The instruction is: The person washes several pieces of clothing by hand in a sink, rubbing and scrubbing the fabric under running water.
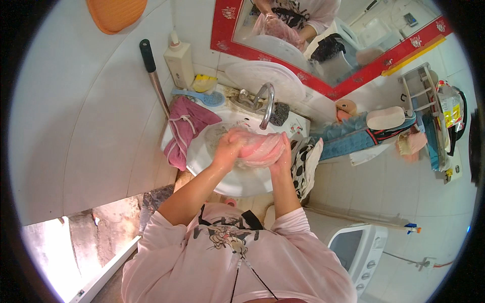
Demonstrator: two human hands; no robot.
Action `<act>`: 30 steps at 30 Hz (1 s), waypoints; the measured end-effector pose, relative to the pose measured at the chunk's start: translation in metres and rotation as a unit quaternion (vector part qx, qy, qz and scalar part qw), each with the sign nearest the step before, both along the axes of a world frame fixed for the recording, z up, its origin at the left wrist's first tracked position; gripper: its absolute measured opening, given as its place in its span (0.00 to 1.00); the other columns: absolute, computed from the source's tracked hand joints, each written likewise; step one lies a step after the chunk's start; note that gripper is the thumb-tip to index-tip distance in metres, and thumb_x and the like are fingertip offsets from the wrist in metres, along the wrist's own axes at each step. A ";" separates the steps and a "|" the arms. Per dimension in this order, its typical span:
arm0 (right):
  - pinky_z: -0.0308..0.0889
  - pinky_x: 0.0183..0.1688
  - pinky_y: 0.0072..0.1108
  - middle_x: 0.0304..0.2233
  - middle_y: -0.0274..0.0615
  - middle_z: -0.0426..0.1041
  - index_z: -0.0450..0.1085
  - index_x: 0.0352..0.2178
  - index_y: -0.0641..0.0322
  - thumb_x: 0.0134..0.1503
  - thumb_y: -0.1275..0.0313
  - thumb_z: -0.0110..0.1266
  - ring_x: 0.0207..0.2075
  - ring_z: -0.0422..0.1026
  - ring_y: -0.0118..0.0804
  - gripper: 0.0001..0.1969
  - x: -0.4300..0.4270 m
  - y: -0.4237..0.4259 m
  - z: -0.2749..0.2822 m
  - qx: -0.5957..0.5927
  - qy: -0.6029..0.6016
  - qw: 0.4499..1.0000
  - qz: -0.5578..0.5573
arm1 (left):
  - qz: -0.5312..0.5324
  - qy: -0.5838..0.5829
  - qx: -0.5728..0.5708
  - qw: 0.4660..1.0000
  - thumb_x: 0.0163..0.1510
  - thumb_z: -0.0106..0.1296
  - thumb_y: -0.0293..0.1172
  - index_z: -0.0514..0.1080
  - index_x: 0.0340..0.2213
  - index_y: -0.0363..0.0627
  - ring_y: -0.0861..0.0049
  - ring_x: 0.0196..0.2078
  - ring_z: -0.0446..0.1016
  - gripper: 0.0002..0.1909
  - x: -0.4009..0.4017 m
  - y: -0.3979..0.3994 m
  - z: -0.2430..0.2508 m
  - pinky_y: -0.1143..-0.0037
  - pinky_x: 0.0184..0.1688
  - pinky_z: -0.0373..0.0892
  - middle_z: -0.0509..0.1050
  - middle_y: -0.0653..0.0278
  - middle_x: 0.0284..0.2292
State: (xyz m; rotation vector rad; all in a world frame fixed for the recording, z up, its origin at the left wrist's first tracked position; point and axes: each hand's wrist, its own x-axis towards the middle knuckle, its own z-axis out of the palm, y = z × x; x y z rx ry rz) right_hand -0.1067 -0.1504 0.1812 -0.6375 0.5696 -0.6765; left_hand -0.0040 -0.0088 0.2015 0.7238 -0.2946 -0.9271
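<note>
A wet pink cloth [261, 148] is stretched, bunched and twisted, between my two hands over the white washbasin [242, 188]. My left hand [230, 148] grips the end on the picture's left side... The right hand [282, 153] holds its other end. Above the cloth curves the chrome faucet [269, 102], its spout close to my right hand. Water sits in the bowl, partly hidden by the cloth and my hands.
A purple cloth [185, 128] lies over the basin's left edge, beside a black-handled pole [148, 57]. Behind are a pump bottle [180, 64], a blue brush [212, 98] and a dark scouring pad [280, 113]. A spotted cloth [305, 166] hangs at the right edge. A washing machine [363, 257] stands lower right.
</note>
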 end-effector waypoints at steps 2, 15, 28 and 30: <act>0.65 0.37 0.26 0.29 0.42 0.68 0.64 0.30 0.60 0.51 0.68 0.45 0.32 0.68 0.34 0.08 0.005 -0.006 -0.013 0.138 -0.070 0.982 0.113 | 0.078 -0.306 0.155 0.936 0.38 0.52 0.31 0.68 0.30 0.41 0.69 0.37 0.69 0.14 -0.005 -0.001 0.016 0.74 0.41 0.64 0.70 0.63 0.33; 0.62 0.34 0.17 0.25 0.35 0.67 0.63 0.26 0.61 0.50 0.73 0.41 0.30 0.66 0.27 0.04 0.037 0.018 0.061 -0.040 0.144 0.888 0.434 | 0.038 -0.841 0.035 0.539 0.34 0.51 0.39 0.69 0.21 0.49 0.67 0.26 0.71 0.10 -0.020 -0.008 0.074 0.70 0.21 0.65 0.69 0.60 0.27; 0.57 0.17 0.17 0.11 0.36 0.63 0.61 0.11 0.62 0.41 0.69 0.52 0.15 0.63 0.24 0.12 0.053 0.038 0.032 -0.316 0.212 0.734 0.563 | -0.217 -0.855 -0.049 0.468 0.35 0.48 0.37 0.64 0.15 0.41 0.68 0.15 0.68 0.11 -0.049 0.003 0.067 0.69 0.15 0.63 0.67 0.59 0.15; 0.58 0.17 0.17 0.10 0.36 0.63 0.61 0.10 0.62 0.41 0.69 0.52 0.15 0.63 0.25 0.12 0.059 0.041 0.014 -0.307 0.211 0.721 0.584 | -0.224 -0.859 -0.020 0.460 0.35 0.48 0.38 0.64 0.16 0.41 0.68 0.17 0.69 0.12 -0.042 0.013 0.053 0.70 0.16 0.63 0.68 0.59 0.16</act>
